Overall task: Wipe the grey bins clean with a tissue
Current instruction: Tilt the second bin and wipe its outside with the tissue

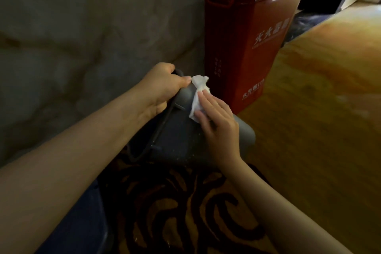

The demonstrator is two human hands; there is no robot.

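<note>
We log left hand (162, 88) grip curled on the grey bin (181, 136) rim. Right hand (218, 126) lies flat, pressing tissue (198, 97) at the far end; the bin's unwiped length probably runs toward us.

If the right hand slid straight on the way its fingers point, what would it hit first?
Probably the tissue's bunched end, then the left hand's thumb on the bin; depth is unclear.

Left hand (162, 86) grips the bin (181, 138) (thumb on top); right hand (218, 128) lies flat, fingers straight.
</note>
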